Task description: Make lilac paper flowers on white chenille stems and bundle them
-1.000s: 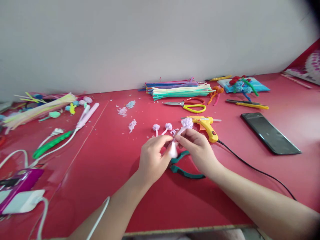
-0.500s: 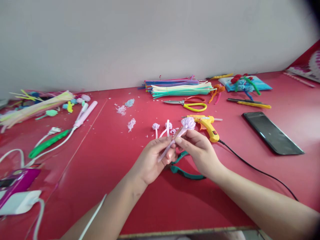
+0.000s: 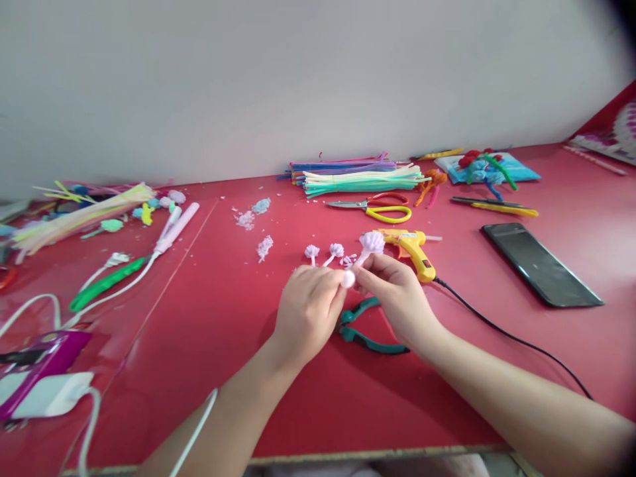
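Nearest, just below the grips: one pair of pliers [image 3: 375, 344], two smooth teal handles spread, its head partly hidden by the left grip [image 3: 308, 308]. In the right grip [image 3: 400, 291], pinched closed between thumb and fingertips, one lilac flower [image 3: 372, 243] is held above the red desk [image 3: 322, 404]. Long axis slanted: the fuzzy, ribbed, domed head is pointed away and rightward, the slim stem angled down-left into the fingers. The left grip is folded closed at the stem's lower end; what is clasped there is mostly hidden, one round pale tip [image 3: 348, 279] showing beside the thumb.

Just beyond the left grip, two smaller lilac flowers [image 3: 336, 250] of like shape are seen. Just beyond the right grip: one yellow plastic glue gun [image 3: 412, 250]. Well right of it: one flat, glossy black phone [image 3: 541, 265]. Beyond-left of the left grip, three heaps of fluff [image 3: 265, 248] are counted, two lilac, one blue. Farther past both grips: one pair of scissors [image 3: 388, 213], metal-bladed, one handle red, one yellow. Behind it, fuzzy craft stems [image 3: 365, 180] are stacked lengthwise by the wall [image 3: 318, 79].
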`<state>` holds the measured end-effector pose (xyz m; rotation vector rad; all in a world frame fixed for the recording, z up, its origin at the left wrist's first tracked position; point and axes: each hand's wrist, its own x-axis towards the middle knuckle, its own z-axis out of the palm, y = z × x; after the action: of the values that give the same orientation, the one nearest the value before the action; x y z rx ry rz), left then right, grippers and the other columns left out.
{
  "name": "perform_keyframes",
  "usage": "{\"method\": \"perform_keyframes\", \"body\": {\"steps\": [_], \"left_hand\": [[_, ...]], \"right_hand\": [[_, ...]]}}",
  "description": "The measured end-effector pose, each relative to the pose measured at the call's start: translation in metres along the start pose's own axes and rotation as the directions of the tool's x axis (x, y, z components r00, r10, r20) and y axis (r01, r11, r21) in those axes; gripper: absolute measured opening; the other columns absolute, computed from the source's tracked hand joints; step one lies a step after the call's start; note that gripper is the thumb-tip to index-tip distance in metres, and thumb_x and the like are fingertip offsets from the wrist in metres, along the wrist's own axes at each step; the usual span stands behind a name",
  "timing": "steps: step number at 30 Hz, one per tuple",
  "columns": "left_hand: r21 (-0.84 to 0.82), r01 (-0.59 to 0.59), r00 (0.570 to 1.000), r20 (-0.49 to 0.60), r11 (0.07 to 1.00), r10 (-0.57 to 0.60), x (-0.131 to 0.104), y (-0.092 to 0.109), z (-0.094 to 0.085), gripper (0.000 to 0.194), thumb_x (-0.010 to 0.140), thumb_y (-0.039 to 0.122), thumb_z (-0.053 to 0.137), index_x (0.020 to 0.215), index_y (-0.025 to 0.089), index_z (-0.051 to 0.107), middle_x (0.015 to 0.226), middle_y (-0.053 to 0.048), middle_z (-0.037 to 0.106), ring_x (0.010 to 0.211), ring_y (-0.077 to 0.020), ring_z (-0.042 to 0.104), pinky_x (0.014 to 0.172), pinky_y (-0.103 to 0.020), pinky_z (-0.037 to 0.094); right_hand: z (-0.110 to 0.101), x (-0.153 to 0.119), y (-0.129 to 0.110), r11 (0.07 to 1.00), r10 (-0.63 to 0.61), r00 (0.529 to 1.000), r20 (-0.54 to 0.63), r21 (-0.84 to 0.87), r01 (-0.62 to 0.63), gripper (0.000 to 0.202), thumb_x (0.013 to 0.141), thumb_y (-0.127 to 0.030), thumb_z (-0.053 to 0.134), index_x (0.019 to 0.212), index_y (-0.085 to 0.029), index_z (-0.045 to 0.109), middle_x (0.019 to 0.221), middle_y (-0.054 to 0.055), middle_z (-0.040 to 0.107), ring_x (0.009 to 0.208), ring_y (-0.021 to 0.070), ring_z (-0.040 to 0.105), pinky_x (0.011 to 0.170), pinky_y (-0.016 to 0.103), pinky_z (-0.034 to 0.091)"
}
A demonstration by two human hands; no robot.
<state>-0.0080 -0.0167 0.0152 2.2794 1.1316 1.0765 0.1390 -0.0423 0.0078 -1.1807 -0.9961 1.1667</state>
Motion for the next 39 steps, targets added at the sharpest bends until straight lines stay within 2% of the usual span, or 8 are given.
{"method": "perform_keyframes", "body": {"steps": [5,9,12,17,19,24,27,39], "left_hand": [[-0.292,0.248,0.969,0.072,0.924,-0.237,0.0021,0.0057,-0.0014,0.013,0.082,0.03,0.062,0.073,0.021,0.066,0.066,-0.002,0.065,0.065,-0.0173,0.058,0.07,-0.028,0.043],[-0.664,0.554,0.83,0.391,0.502,-0.398,0.0077,0.0078,-0.0025,0.022,0.084,0.034,0.058,0.071,0.017,0.064,0.055,0.001,0.06,0.049,-0.011,0.051,0.054,-0.023,0.042],[-0.732,0.651,0.737,0.544,0.201,-0.402,0.0096,0.0036,-0.0015,0.025,0.083,0.035,0.059,0.07,0.014,0.064,0.051,0.0,0.057,0.045,-0.009,0.047,0.049,-0.022,0.04],[-0.7,0.713,0.65,0.676,-0.029,-0.348,0.0071,0.0023,0.0009,0.025,0.083,0.029,0.058,0.063,0.014,0.058,0.042,0.004,0.044,0.042,-0.0068,0.04,0.052,-0.022,0.039],[-0.725,0.688,0.676,0.648,-0.013,-0.35,0.0058,0.005,0.0013,0.024,0.082,0.028,0.059,0.063,0.015,0.056,0.042,0.006,0.041,0.041,-0.0057,0.038,0.052,-0.021,0.038],[-0.74,0.596,0.792,0.477,0.312,-0.382,0.0051,0.0093,-0.0002,0.025,0.086,0.034,0.057,0.069,0.016,0.06,0.048,0.003,0.052,0.044,-0.0069,0.044,0.048,-0.02,0.035],[-0.712,0.574,0.816,0.456,0.404,-0.355,0.0062,0.0081,-0.0014,0.018,0.083,0.032,0.062,0.075,0.016,0.064,0.054,0.002,0.059,0.048,-0.0084,0.051,0.05,-0.02,0.04],[-0.73,0.637,0.755,0.525,0.25,-0.392,0.0038,0.0082,0.0047,0.019,0.081,0.032,0.064,0.072,0.015,0.063,0.048,0.002,0.059,0.039,-0.0071,0.049,0.043,-0.018,0.037]], "right_hand": [[0.0007,-0.001,-0.003,0.998,-0.056,0.998,0.025,-0.018,0.057,0.014,0.08,-0.029,0.059,0.071,-0.02,0.057,0.064,-0.002,0.054,0.061,0.012,0.049,0.06,0.026,0.039],[-0.0003,-0.0016,-0.005,0.992,-0.12,0.987,0.108,-0.015,0.122,0.014,0.085,-0.03,0.056,0.075,-0.021,0.058,0.067,-0.002,0.058,0.065,0.0126,0.052,0.067,0.028,0.042],[-0.0019,-0.0019,-0.0033,0.989,-0.14,0.985,0.098,-0.043,0.144,0.014,0.085,-0.032,0.058,0.078,-0.02,0.059,0.072,0.0,0.058,0.069,0.0135,0.053,0.069,0.028,0.043],[-0.0025,-0.0039,0.0013,0.995,-0.089,0.978,0.191,0.072,0.076,0.016,0.086,-0.036,0.057,0.08,-0.022,0.06,0.076,0.001,0.061,0.07,0.0159,0.058,0.068,0.031,0.049],[-0.0019,-0.0047,0.0019,0.994,-0.075,0.977,0.199,0.088,0.059,0.017,0.086,-0.038,0.057,0.082,-0.022,0.061,0.077,0.001,0.062,0.069,0.0162,0.059,0.065,0.031,0.05],[-0.0011,-0.0047,-0.0013,0.991,-0.127,0.984,0.127,0.05,0.122,0.014,0.085,-0.033,0.059,0.079,-0.02,0.06,0.073,0.0,0.06,0.07,0.0144,0.058,0.07,0.029,0.047],[-0.0018,-0.0026,-0.0029,0.989,-0.125,0.987,0.104,0.09,0.116,0.012,0.084,-0.03,0.06,0.078,-0.02,0.059,0.07,-0.002,0.058,0.066,0.0126,0.056,0.069,0.027,0.045],[0.0005,0.004,-0.0022,0.952,-0.042,0.998,0.05,0.304,0.025,0.016,0.074,-0.027,0.069,0.066,-0.019,0.059,0.064,-0.003,0.057,0.063,0.0111,0.052,0.067,0.026,0.043]]}}
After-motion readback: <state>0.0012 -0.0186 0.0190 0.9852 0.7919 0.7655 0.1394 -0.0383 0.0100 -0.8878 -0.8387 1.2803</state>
